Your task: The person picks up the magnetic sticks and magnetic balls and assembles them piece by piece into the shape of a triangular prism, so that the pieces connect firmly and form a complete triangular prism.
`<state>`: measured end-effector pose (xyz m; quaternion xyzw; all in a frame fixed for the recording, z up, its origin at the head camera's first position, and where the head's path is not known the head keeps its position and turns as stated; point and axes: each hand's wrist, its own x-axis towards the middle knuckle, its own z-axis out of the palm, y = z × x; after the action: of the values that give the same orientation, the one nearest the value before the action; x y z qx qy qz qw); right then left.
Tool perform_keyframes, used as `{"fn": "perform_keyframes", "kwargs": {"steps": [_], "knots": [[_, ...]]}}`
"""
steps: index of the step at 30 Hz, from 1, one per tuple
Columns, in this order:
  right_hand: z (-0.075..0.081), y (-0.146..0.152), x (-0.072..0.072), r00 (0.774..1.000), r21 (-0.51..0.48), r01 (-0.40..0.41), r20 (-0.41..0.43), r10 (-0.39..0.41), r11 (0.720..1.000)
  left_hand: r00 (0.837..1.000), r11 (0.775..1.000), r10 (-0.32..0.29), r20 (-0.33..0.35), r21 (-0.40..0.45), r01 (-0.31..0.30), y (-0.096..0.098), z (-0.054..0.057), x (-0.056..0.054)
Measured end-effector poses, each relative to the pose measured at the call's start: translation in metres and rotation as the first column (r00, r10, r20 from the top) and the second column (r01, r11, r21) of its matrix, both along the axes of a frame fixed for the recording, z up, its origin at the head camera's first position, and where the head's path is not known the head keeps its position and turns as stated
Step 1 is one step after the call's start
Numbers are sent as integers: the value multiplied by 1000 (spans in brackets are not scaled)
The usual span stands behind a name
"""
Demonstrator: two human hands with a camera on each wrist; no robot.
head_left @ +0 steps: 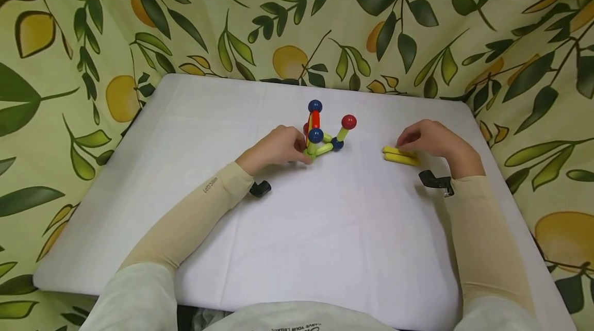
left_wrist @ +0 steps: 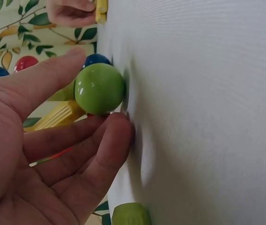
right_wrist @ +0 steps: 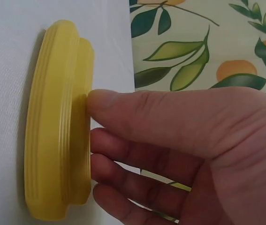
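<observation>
Around the low left end of a ball-and-stick construction, my left hand (head_left: 283, 146) holds a green ball (left_wrist: 100, 89) between thumb and fingers. The construction has an upright red stick (head_left: 315, 119) between an upper blue ball (head_left: 315, 106) and a lower blue ball (head_left: 315, 135). On its right side, a light green stick slants up to a red ball (head_left: 349, 121). My right hand (head_left: 429, 139) touches the side of a yellow stick (right_wrist: 82, 131) with its thumb and fingertips. A second yellow stick (right_wrist: 48, 126) lies parallel beside it.
A white-covered table (head_left: 297, 238) carries everything. A light green piece (left_wrist: 131, 214) shows at the bottom of the left wrist view. Behind the table hangs a leaf-and-fruit patterned curtain (head_left: 185, 27). Each wrist wears a small black camera mount.
</observation>
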<state>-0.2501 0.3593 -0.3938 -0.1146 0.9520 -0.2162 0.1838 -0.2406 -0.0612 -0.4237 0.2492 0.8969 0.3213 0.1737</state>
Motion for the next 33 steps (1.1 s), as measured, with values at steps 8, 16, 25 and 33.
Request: {"fn": "perform_keyframes", "kwargs": {"steps": [8,16,25,33], "knots": [[-1,0,2,1000,-11,11,21,-11,1000,999,1000,14,-30,10,-14,2,-4,0],[-2,-3,3,1000,-8,26,13,-26,1000,999,999,45,-5,2,-45,-7,-3,-9],[-5,-14,-3,1000,0,-1,29,1,1000,997,997,75,31,-7,-75,-13,4,-14],[-8,-17,-3,1000,29,12,16,-13,999,997,997,83,6,2,-83,-14,3,-14]]}}
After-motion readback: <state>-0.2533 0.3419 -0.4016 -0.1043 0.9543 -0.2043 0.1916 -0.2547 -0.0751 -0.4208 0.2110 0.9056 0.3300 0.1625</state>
